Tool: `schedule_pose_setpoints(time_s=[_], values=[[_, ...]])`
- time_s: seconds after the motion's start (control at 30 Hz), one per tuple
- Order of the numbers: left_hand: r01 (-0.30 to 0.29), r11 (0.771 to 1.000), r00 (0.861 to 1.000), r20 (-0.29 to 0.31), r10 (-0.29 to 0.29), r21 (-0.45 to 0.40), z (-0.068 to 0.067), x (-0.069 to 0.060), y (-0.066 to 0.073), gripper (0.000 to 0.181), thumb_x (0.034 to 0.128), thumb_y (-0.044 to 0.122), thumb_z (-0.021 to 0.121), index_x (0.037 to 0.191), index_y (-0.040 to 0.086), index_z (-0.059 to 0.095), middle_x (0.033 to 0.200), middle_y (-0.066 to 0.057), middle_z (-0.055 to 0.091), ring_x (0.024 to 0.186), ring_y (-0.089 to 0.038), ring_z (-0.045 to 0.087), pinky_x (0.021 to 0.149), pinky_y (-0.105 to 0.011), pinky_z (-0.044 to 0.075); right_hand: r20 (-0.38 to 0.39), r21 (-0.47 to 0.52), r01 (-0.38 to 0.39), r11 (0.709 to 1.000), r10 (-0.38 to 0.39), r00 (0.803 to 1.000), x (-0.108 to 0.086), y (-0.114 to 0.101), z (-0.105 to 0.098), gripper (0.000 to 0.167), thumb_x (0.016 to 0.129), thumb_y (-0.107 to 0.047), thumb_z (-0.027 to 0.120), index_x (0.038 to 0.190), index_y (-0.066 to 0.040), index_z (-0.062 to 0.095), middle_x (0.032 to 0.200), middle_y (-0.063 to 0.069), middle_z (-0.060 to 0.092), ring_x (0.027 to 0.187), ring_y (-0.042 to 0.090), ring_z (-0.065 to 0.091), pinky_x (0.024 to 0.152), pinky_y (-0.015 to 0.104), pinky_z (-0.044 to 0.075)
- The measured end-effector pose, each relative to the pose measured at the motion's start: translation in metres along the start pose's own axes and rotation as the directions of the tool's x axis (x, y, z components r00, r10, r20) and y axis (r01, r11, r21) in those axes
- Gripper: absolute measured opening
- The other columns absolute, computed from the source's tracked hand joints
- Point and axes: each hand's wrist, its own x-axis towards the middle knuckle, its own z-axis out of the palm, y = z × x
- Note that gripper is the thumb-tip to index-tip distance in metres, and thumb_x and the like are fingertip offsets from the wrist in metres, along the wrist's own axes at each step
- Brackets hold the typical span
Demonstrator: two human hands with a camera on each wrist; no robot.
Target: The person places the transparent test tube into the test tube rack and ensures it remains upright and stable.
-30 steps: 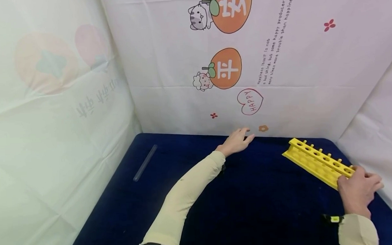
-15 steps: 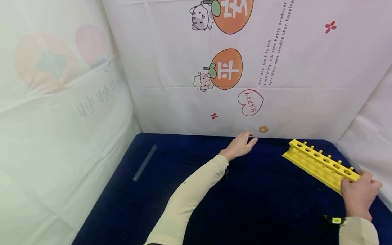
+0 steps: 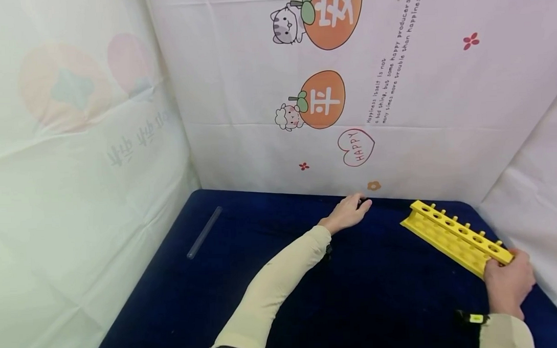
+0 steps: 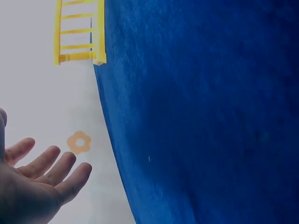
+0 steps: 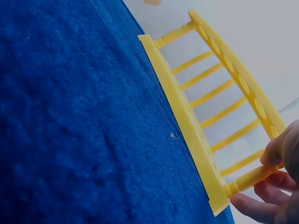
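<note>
A yellow test tube rack with a row of round holes and pegs stands on the right of the table. My right hand grips its near end; in the right wrist view the thumb and fingers close about the end post. Over the far middle of the table is my left hand, left of the rack and apart from it. The left wrist view shows its fingers loosely bent with nothing between them. A clear test tube lies flat at the far left.
Dark blue cloth covers the table. White printed curtains rise close behind its far edge and along the left and right sides.
My left hand has moved slightly right and nearer. The right hand has shifted a little along with the near end of the rack, still holding it. The test tube stays put.
</note>
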Motion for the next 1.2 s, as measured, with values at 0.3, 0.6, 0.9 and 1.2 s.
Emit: schedule_pose_setpoints(time_s=[0.3, 0.6, 0.9, 1.2], values=[[-0.004, 0.998, 1.000, -0.001, 0.004, -0.057, 0.015, 0.005, 0.004, 0.054, 0.1036, 0.055, 0.030, 0.142, 0.021, 0.047, 0.131, 0.005, 0.059, 0.114, -0.007, 0.058, 0.090, -0.025, 0.050, -0.051, 0.022, -0.010, 1.000, 0.011, 0.999, -0.002, 0.002, 0.003, 0.055, 0.092, -0.013, 0.044, 0.145, 0.001, 0.041, 0.141, 0.031, 0.048, 0.125, 0.052, 0.043, 0.107, 0.061, 0.030], [0.003, 0.987, 1.000, -0.005, -0.004, -0.158, 0.029, 0.007, 0.004, 0.047, 0.1032, 0.056, 0.031, 0.133, 0.025, 0.051, 0.117, 0.008, 0.061, 0.095, -0.003, 0.058, 0.078, -0.023, 0.050, -0.064, 0.020, 0.014, 1.000, -0.013, 0.998, -0.004, 0.003, 0.003, 0.053, 0.093, -0.013, 0.041, 0.145, 0.000, 0.042, 0.142, 0.029, 0.048, 0.126, 0.052, 0.043, 0.109, 0.060, 0.029], [0.023, 0.981, 1.000, -0.013, -0.026, -0.193, 0.041, 0.008, 0.009, 0.045, 0.1031, 0.055, 0.034, 0.133, 0.025, 0.052, 0.115, 0.010, 0.061, 0.093, -0.002, 0.058, 0.077, -0.022, 0.050, -0.083, 0.010, 0.025, 1.000, -0.024, 0.996, -0.006, 0.005, 0.004, 0.053, 0.094, -0.012, 0.040, 0.146, 0.000, 0.042, 0.143, 0.027, 0.048, 0.127, 0.052, 0.044, 0.111, 0.059, 0.029], [0.054, 0.978, 0.998, -0.015, -0.058, -0.203, 0.043, 0.008, 0.017, 0.041, 0.1027, 0.053, 0.039, 0.132, 0.026, 0.052, 0.109, 0.012, 0.062, 0.090, -0.001, 0.058, 0.075, -0.022, 0.050, -0.095, 0.011, 0.046, 0.999, -0.045, 0.994, -0.004, 0.008, 0.005, 0.051, 0.094, -0.013, 0.040, 0.143, 0.000, 0.047, 0.137, 0.028, 0.053, 0.123, 0.049, 0.047, 0.108, 0.059, 0.032]])
